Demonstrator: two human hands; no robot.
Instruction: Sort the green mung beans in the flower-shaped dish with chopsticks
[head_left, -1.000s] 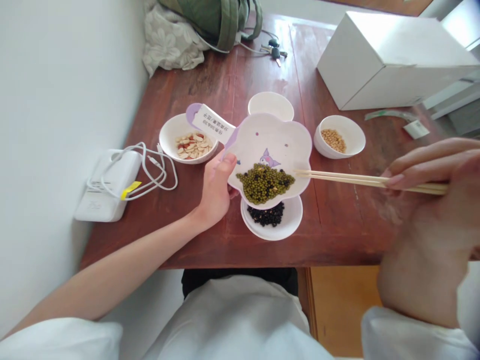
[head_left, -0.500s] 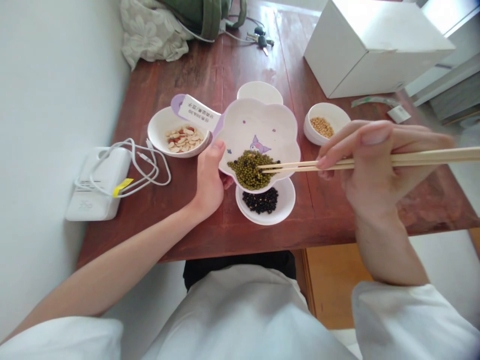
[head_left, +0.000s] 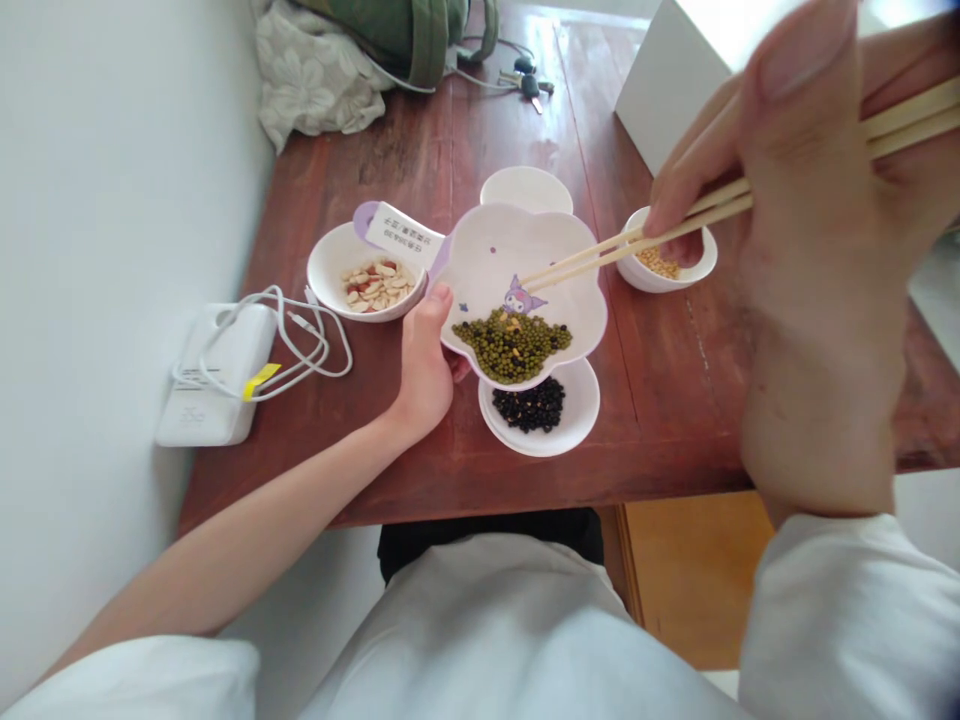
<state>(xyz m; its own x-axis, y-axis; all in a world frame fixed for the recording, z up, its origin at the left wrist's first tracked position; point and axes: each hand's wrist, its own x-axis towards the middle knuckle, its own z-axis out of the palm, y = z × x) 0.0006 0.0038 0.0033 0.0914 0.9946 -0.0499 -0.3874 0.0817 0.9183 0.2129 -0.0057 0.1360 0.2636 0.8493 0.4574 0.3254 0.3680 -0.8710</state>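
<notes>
My left hand (head_left: 431, 365) grips the left side of a flower-shaped bowl (head_left: 551, 245) with a cartoon print and a labelled purple handle. Green mung beans (head_left: 510, 348), with a few dark and yellowish pieces among them, lie along its near side. My right hand (head_left: 810, 160) is closed round a pair of chopsticks (head_left: 615, 250), whose tips are over the print, above the beans. Partly under the flower-shaped bowl, a white bowl (head_left: 581, 410) contains black beans (head_left: 531, 404). Behind it, another white bowl (head_left: 525, 187) shows only its far part.
Sliced nuts fill part of a white bowl (head_left: 328, 262) at left; yellow beans sit in a bowl (head_left: 697, 272) partly behind my right hand. A white power bank (head_left: 214, 400) with a cable lies by the wall. Keys (head_left: 529, 85), a green bag (head_left: 431, 40) and a white box (head_left: 667, 90) stand farther back.
My right hand has risen towards the camera, lifting the chopstick tips out of the beans to the print. The beans have spread a little. My left hand keeps its grip.
</notes>
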